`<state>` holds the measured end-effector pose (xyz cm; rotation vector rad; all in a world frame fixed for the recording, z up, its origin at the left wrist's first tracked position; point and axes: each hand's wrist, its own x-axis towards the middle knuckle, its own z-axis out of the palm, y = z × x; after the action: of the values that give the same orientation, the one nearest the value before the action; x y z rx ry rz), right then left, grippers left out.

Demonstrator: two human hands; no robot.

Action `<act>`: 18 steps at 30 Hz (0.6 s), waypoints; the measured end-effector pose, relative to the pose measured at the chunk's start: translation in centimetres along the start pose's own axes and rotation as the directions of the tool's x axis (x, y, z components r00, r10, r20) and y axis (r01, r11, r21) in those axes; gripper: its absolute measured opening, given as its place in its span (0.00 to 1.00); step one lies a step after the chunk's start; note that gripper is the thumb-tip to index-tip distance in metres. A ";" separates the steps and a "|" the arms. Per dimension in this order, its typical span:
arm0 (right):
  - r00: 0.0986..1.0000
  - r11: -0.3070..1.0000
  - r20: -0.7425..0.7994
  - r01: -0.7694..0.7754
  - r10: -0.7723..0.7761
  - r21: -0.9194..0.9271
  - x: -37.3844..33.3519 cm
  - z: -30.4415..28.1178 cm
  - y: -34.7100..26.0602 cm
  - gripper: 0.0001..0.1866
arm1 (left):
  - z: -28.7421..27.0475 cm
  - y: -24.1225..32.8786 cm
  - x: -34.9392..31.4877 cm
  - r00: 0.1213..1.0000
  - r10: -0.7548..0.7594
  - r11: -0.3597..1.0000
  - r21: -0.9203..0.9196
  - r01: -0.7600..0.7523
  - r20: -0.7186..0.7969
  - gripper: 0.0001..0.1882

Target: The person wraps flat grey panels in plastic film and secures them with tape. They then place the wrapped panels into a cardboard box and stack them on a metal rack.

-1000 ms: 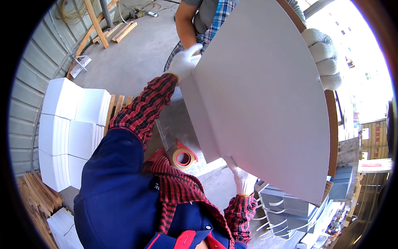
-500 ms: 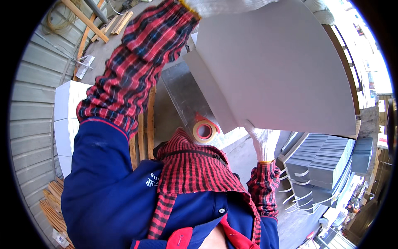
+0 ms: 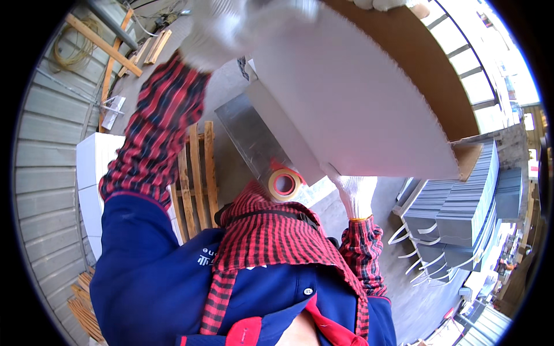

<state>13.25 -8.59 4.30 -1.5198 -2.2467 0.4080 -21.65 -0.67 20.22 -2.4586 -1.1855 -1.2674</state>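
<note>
A large cardboard sheet [image 3: 352, 98] with a pale grey face and a folded flap along its left side stands tilted before me. My right hand [image 3: 356, 193], in a white knitted glove, grips its near lower corner, thumb on the pale face. My left hand [image 3: 216, 40], gloved too, is at the sheet's far left end, smeared by motion, its fingers not readable. Behind the sheet shows a brown cardboard surface [image 3: 427, 75], with another white-gloved hand [image 3: 386, 4] at its top edge, apparently a co-worker's. A tape dispenser [image 3: 284, 183] with a tan roll lies on a metal surface [image 3: 248, 132].
Strapped stacks of grey cardboard [image 3: 453, 219] stand at the right. A wooden pallet [image 3: 196, 173] and white boxes [image 3: 92, 190] are at the left, by a corrugated metal wall [image 3: 46, 150]. Wooden slats [image 3: 156, 46] lie farther off at the upper left.
My left hand has moved left and slightly down. The sheet has tilted, and more of the brown surface behind it shows. My right hand keeps its grip on the corner.
</note>
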 end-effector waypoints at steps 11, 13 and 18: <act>0.916 0.673 -0.399 0.273 0.036 0.687 0.9 -6.3 -1.5 0.57 | 10.3 -1.6 -10.5 0.985 0.168 0.977 0.123 -0.172 0.042 0.18; 0.947 0.831 -0.319 0.165 0.016 0.531 1.9 -6.6 -2.6 0.58 | 11.1 -2.3 -9.6 0.984 0.163 0.974 0.147 -0.171 0.069 0.23; 0.980 0.947 -0.190 0.118 -0.063 0.297 1.9 -4.3 -2.1 0.48 | 12.0 -1.6 -9.8 0.988 0.086 0.986 0.134 -0.103 0.127 0.25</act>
<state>12.96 -7.51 9.30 -1.2362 -1.9972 0.5434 -18.44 -0.07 5.02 -2.4857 -1.1277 -0.9875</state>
